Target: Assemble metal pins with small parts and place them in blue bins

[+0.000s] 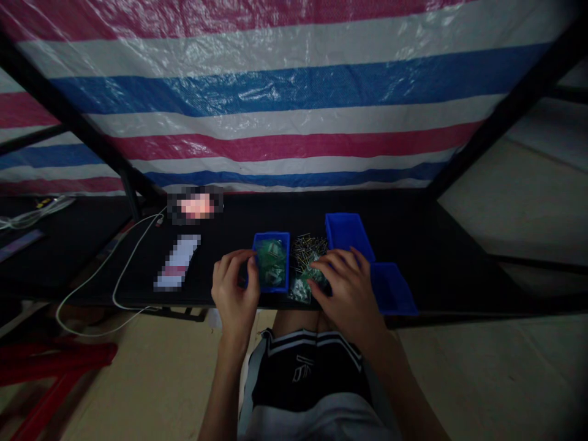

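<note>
My left hand [236,286] is at the left side of a small blue tray [287,263]. Its fingers are curved, thumb and index apart, with the index fingertip by the tray's rim. Inside the tray lie several clear, greenish plastic bags [272,260] with small pieces in them. My right hand [346,283] reaches over more small clear bags [300,290], its thumb and index finger apart on either side of a greenish one. Just beyond these bags is a loose heap of thin metal screws or nails [305,250]. The palm side of my right hand is hidden.
Two more blue trays stand to the right, one farther back [346,229] and one near the front edge [394,291]. A blurred-out flat item [179,263] and a white cable [117,282] lie left on the black table [441,245]. Striped plastic sheeting [294,92] hangs behind.
</note>
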Motion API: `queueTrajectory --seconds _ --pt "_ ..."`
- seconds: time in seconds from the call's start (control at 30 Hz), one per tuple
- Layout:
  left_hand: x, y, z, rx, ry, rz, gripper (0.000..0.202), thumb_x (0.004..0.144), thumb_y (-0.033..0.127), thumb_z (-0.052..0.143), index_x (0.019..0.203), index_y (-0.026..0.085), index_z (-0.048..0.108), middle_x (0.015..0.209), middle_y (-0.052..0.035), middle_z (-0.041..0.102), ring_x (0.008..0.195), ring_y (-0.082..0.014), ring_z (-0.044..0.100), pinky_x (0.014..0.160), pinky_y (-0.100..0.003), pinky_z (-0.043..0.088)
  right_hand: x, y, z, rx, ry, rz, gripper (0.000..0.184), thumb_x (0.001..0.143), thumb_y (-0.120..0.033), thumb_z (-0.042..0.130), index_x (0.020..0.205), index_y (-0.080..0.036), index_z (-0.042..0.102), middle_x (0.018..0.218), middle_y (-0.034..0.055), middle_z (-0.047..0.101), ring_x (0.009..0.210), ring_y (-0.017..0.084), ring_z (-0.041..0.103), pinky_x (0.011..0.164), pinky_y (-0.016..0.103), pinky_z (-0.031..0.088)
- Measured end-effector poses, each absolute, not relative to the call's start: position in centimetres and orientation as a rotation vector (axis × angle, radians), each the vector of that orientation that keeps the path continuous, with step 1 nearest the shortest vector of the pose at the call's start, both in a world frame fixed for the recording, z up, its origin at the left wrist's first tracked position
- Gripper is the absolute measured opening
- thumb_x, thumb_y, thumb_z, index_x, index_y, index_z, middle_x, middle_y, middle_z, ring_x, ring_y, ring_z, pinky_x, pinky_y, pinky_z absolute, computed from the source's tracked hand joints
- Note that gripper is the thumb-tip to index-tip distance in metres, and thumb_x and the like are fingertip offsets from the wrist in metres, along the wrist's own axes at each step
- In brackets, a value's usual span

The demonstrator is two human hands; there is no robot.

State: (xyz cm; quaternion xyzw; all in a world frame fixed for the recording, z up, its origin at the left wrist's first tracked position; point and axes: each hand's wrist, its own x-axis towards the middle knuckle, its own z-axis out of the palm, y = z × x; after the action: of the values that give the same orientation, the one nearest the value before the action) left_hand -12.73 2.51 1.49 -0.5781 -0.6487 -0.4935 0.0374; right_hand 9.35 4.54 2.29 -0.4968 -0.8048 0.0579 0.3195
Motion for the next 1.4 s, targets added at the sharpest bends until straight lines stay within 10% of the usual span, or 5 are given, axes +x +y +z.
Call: queueTrajectory --seconds 0.33,0.6,1.0,1.4 --pt "-9.5 -3.3 -1.8 -1.399 -2.237 -2.235 0.017 0.103 0.035 0.062 0.104 0.022 0.073 0.087 -0.0016 0.07 0.08 -0.017 0.065 0.075 -0.028 0.051 8.8 6.3 1.5 -1.378 -2.363 0.09 0.004 0.09 -0.022 0.072 0.086 -0.023 0.07 0.114 0.0093 0.071 0.123 0.034 0.057 0.121 0.073 0.022" --pt "-8.8 -4.8 -2.9 -1.362 -2.488 -2.462 0.031 0.098 0.05 0.068 0.097 0.019 0.072 0.069 -0.0001 0.065 0.06 -0.014 0.058 0.057 -0.023 0.046 10.1 6.2 2.3 -1.319 -2.177 0.37 0.013 0.089 -0.015 0.068 0.081 -0.024 0.068 0.103 0.0038 0.073 0.113 0.028 0.062 0.115 0.061 0.034" --pt "-1.9 -1.3 0.6 -1.917 -2.63 -3.088 0.05 0.096 0.067 0.061 0.099 0.017 0.065 0.07 -0.0003 0.064 0.052 -0.011 0.054 0.045 -0.02 0.038 10.8 2.4 4.2 -1.451 -1.29 0.678 0.023 0.09 -0.048 0.076 0.09 -0.025 0.078 0.092 0.0033 0.078 0.087 0.024 0.072 0.082 0.036 0.055" --pt "-5.5 4.1 4.4 -2.274 -2.203 -2.485 0.045 0.106 0.052 0.054 0.076 0.019 0.056 0.065 0.0024 0.054 0.06 -0.011 0.052 0.054 -0.02 0.042 8.9 3.9 4.4 -1.283 -1.208 0.926 0.032 0.091 -0.054 0.073 0.091 -0.022 0.075 0.075 0.0018 0.073 0.071 0.019 0.069 0.069 0.03 0.054"
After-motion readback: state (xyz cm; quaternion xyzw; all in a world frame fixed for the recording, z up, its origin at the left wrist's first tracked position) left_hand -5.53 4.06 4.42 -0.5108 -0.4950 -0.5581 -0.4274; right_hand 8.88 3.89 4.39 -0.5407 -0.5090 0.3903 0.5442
